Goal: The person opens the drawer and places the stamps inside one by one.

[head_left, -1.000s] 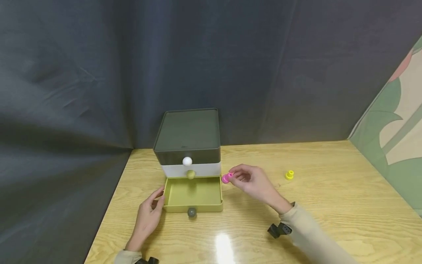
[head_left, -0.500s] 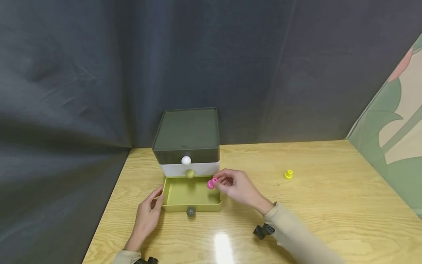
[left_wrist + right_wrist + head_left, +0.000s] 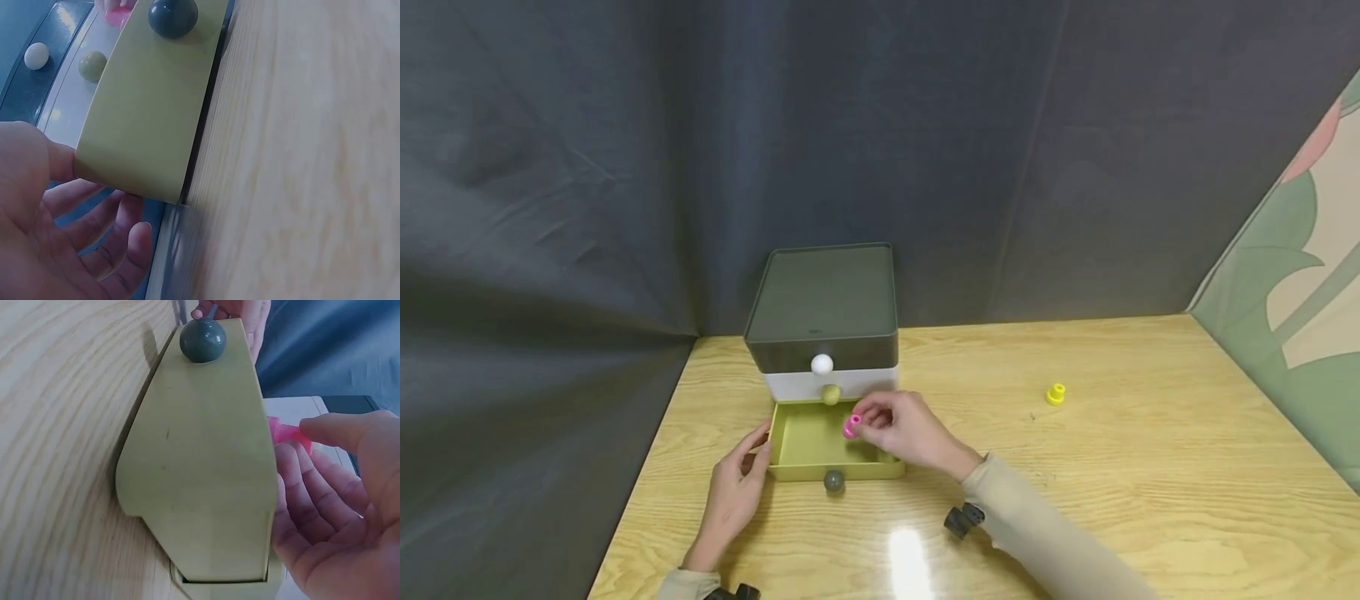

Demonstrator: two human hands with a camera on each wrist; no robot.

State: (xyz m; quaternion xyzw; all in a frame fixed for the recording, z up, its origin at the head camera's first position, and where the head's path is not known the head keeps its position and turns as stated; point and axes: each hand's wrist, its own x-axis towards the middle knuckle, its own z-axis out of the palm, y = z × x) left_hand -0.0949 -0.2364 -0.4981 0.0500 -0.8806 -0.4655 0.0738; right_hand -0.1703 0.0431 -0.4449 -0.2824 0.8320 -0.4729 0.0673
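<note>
A small pink stepped plug-shaped piece (image 3: 851, 427) is pinched between the thumb and fingers of my right hand (image 3: 910, 429). That hand reaches in over the pulled-out olive drawer (image 3: 805, 472), holding the piece above its floor. On the drawer's front is a round dark grey knob (image 3: 834, 481). My left hand (image 3: 735, 492) is at the drawer's left side, thumb and index finger touching the outside of the wall, the other fingers loosely bent. The left wrist view shows the thumb (image 3: 61, 161) against the drawer's front corner.
Above the drawer, the cabinet (image 3: 823, 292) has a white drawer (image 3: 790, 386) and a dark grey one, both pushed in. A yellow stepped piece (image 3: 1056, 395) stands on the wooden table (image 3: 1120, 467) to the right. A dark curtain (image 3: 880, 150) hangs behind.
My right hand has moved left with the pink piece, from beside the drawer to over its middle. The left hand and the drawer have stayed in place.
</note>
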